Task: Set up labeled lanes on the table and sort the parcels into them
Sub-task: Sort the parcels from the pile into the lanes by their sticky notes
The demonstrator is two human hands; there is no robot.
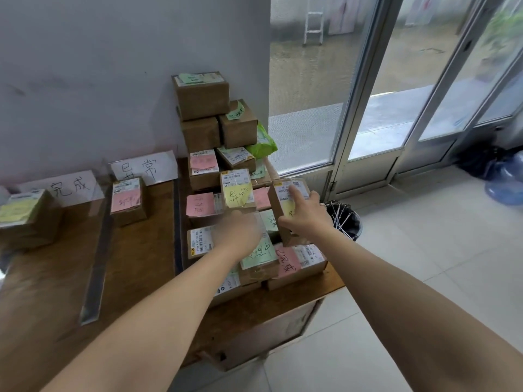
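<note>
A pile of brown cardboard parcels (201,97) with pink, green and yellow notes fills the table's right part. My left hand (240,232) holds from below a small box with a yellow note (236,192). My right hand (304,212) grips a tilted box with a yellow note (283,198), lifted off the pile. Two white paper lane signs (72,188) (144,166) lean on the wall at left. A box with a yellow note (27,219) stands before the first sign, a box with a pink note (127,200) before the second.
A grey strip (96,267) lies on the brown table (135,267) between the two lanes. A black waste bin (346,220) stands on the tiled floor right of the table. Glass doors (368,108) and blue water bottles (506,179) are further right.
</note>
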